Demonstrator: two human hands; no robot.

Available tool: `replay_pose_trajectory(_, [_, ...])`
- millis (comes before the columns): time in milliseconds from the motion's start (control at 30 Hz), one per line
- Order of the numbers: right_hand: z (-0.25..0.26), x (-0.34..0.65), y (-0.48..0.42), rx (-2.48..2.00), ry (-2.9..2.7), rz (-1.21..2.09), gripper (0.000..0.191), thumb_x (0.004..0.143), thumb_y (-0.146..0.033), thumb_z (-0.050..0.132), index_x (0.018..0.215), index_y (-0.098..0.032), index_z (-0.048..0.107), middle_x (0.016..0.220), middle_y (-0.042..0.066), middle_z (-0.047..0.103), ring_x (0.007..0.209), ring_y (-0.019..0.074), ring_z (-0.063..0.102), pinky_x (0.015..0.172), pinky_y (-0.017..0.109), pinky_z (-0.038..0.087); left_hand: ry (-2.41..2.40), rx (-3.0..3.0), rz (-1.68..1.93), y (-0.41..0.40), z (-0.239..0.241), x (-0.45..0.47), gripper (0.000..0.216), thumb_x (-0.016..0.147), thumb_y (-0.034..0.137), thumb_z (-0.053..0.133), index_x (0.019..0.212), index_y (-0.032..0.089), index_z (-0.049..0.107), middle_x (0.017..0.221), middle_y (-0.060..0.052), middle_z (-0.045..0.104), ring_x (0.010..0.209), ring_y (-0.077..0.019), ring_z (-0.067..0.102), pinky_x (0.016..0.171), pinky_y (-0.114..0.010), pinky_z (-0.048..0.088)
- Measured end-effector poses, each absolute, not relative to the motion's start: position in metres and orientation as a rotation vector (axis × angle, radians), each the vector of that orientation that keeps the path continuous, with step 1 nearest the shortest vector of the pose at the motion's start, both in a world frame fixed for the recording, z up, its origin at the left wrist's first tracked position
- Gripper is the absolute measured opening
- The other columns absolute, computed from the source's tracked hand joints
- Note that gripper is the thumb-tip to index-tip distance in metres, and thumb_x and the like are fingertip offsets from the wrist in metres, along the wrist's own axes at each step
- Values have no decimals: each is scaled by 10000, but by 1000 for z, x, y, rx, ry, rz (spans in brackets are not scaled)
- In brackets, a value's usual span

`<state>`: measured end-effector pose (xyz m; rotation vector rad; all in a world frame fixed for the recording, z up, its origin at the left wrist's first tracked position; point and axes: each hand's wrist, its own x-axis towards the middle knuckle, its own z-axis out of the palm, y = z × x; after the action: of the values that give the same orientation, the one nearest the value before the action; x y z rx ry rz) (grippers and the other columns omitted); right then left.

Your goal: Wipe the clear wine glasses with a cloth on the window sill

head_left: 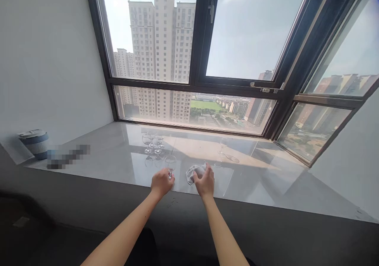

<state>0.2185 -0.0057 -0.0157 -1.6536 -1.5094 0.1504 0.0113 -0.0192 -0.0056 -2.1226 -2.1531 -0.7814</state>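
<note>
My left hand (161, 182) grips the stem of a clear wine glass (170, 163) that stands upright near the front edge of the glossy grey window sill (118, 159). My right hand (205, 182) rests on a crumpled white cloth (193, 173) lying on the sill just right of that glass. Behind them stands a cluster of three empty wine glasses (153, 142). Another single wine glass (223, 145) is upright farther right, toward the window.
A blue-and-white round container (34, 142) sits at the sill's far left by the white wall. A large dark-framed window (201, 60) runs along the back and angles round on the right. A dark ledge (266, 226) lies in front.
</note>
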Motion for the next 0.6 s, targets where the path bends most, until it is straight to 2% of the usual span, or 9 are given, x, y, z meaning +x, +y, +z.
replay_pose_trajectory(100, [-15, 217, -5, -1696, -1592, 250, 765, 814, -443, 540, 1452, -203, 195, 1258, 134, 523, 1126, 276, 524, 857, 350, 425, -2215, -2094, -745, -19, -6, 13, 327, 877, 351, 461, 1117, 212, 636, 952, -60, 695, 868, -197, 637, 770, -289, 422])
replay_pose_trajectory(300, [-20, 217, -5, -1718, -1635, 236, 639, 839, -247, 451, 1441, -223, 237, 1217, 112, 560, 1066, 244, 566, 756, 303, 443, -2223, -2094, -758, -20, -6, 14, 340, 879, 330, 449, 1136, 210, 636, 979, -71, 700, 894, -205, 638, 783, -297, 416])
replay_pose_trajectory(467, [-22, 218, -5, -1596, -1552, 241, 629, 825, -220, 428, 1423, -226, 233, 1297, 130, 489, 1152, 253, 519, 782, 307, 461, -2245, -2116, -715, -23, 0, 16, 324, 884, 324, 446, 1117, 198, 633, 955, -80, 697, 885, -204, 638, 763, -296, 416])
replay_pose_trajectory(600, [3, 214, 1, -1462, -1478, 256, 686, 764, -214, 472, 1399, -186, 212, 1288, 163, 439, 1173, 261, 487, 828, 336, 468, -2232, -2098, -699, -24, 2, 16, 321, 886, 322, 442, 1112, 194, 631, 936, -85, 696, 873, -211, 639, 753, -302, 415])
